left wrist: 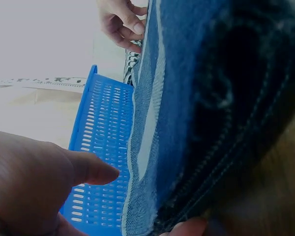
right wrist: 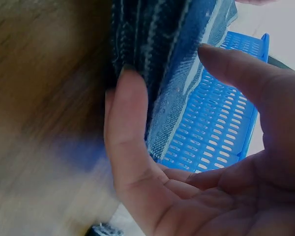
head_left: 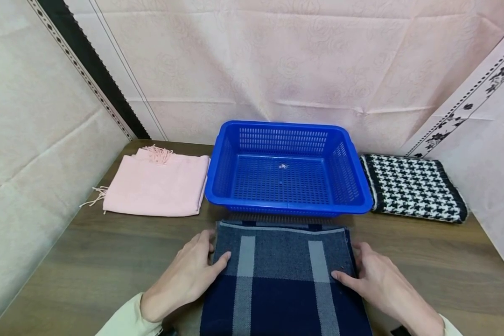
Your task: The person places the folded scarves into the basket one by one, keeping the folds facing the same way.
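Observation:
A folded navy and grey plaid scarf [head_left: 285,280] lies in front of the blue basket, its layered edge showing in both wrist views. At its left side, my left hand [head_left: 189,270] holds the edge, thumb over the top and fingers down along the side. My right hand [head_left: 382,280] grips the opposite side the same way. In the right wrist view a finger [right wrist: 130,113] reaches around the folded layers, with the thumb [right wrist: 231,66] at the upper face. The scarf's near end runs out of the head view.
Behind the scarf stands a blue plastic basket [head_left: 289,207] with slotted walls. To its left lies a folded pink fringed scarf [head_left: 159,186]; to its right, a folded black-and-white houndstooth scarf [head_left: 416,189]. Pale patterned cloth [head_left: 277,60] hangs behind the wooden table [head_left: 109,256].

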{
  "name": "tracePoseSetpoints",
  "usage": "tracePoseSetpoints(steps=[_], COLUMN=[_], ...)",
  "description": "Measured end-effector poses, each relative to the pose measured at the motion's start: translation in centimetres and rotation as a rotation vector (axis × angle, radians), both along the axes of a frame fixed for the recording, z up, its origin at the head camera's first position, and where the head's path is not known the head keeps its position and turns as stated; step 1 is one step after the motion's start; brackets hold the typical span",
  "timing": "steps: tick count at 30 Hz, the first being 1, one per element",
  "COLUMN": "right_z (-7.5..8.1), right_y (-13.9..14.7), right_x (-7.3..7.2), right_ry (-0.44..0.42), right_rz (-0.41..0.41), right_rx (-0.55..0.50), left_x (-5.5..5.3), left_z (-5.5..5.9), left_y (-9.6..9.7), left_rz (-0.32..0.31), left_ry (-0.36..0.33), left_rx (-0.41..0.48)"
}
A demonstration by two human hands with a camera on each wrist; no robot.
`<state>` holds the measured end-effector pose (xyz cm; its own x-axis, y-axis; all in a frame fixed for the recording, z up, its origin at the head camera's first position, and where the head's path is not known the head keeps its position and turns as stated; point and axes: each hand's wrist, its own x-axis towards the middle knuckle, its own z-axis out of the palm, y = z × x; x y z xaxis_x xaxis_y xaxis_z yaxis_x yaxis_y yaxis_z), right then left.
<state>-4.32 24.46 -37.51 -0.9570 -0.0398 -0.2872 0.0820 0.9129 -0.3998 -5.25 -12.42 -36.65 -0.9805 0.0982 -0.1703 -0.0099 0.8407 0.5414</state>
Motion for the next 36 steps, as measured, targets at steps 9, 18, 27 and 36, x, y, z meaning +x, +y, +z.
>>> tracePoseSetpoints(steps=[9, 18, 27, 36], right_z=[-0.5, -0.6, -0.7, -0.6], right_y=[-0.1, -0.2, -0.2, -0.1], right_x=[0.1, 0.3, 0.5, 0.2], right_ry=[-0.050, -0.117, -0.140, -0.172], right_rz=[-0.008, -0.073, -0.058, -0.060], right_rx=[0.041, 0.036, 0.027, -0.025], left_x=[0.2, 0.8, 1.0, 1.0], left_z=[-0.5, -1.1, -1.3, -1.2], left_y=[0.0, 0.2, 0.3, 0.5], left_rz=[-0.006, 0.011, 0.031, 0.035], left_ry=[-0.016, 0.022, -0.020, -0.065], left_rx=[0.047, 0.095, 0.087, 0.080])
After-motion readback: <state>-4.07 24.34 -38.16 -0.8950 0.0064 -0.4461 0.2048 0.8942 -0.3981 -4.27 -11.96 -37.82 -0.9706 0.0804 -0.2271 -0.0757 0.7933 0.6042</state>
